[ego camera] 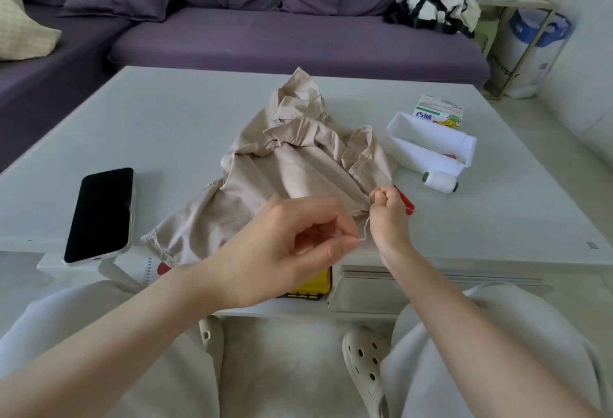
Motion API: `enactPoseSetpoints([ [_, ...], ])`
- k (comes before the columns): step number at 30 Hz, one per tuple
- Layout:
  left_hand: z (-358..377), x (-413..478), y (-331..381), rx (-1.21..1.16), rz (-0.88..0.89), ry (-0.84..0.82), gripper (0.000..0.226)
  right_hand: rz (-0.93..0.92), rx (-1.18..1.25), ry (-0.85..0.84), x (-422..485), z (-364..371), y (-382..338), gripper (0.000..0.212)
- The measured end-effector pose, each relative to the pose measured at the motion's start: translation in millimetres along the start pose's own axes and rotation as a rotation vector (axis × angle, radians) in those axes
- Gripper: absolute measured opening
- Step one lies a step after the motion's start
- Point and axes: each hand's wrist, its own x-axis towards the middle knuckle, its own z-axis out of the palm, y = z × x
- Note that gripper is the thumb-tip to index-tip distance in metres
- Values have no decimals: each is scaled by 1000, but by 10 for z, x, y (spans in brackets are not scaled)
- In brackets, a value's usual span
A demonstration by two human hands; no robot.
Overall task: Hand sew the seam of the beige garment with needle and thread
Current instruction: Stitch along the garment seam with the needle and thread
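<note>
Room: a living room with a purple sofa behind, and a low white table in front of my knees.
Garment: the beige garment lies crumpled in the middle of the table, with its near right edge just beside my right hand.
Left hand: my left hand is curled, and thumb and forefinger pinch one end of the thread.
Right hand: my right hand is closed almost to a fist at the edge of the cloth and pinches the same thread higher up.
Needle: too fine to see, so I cannot tell if it is in my fingers.
Near things: a spool of white thread and a white box to the right, a red tool partly hidden behind my right hand, a phone at the left.
How the cloth handles: I judge it light, thin and very soft. It folds by itself and will slide on the smooth table.
Where to hold: best close beside the seam, pinching both layers flat so the edge does not shift.
Thread: thin and limp, easy to tangle or to slip out, so a firm pinch and gentle pull are needed.
</note>
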Motion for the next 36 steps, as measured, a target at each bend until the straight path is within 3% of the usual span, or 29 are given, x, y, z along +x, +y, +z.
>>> enactPoseSetpoints([
  [7, -128, 123, -468, 285, -129, 184, 14, -196, -38, 116, -139, -35, -80, 20],
  [10, -248, 245, -709, 410, -197, 320, 14, -316, 2, 19, -265, -11, -131, 20],
  [13, -394, 310, -949, 558, -389, 403, 9, -403, -48, -164, -398, 49, -122, 19],
  [16, -446, 227, -1040, 651, -504, 311, 24, -408, -84, -399, -452, 76, -134, 7],
  [19, -325, 74, -990, 677, -496, 273, 24, -362, -172, -532, -458, 119, -107, 23],
  [24, -32, -121, -1002, 617, -306, -26, 22, -410, -350, -441, -384, 153, -60, 5],
  [26, 46, -154, -1058, 681, -259, -123, 21, -391, -402, -400, -333, 104, -56, 8],
  [36, -432, -190, -1444, 861, -209, -191, 14, -328, -576, -468, 38, -78, -84, 12],
])
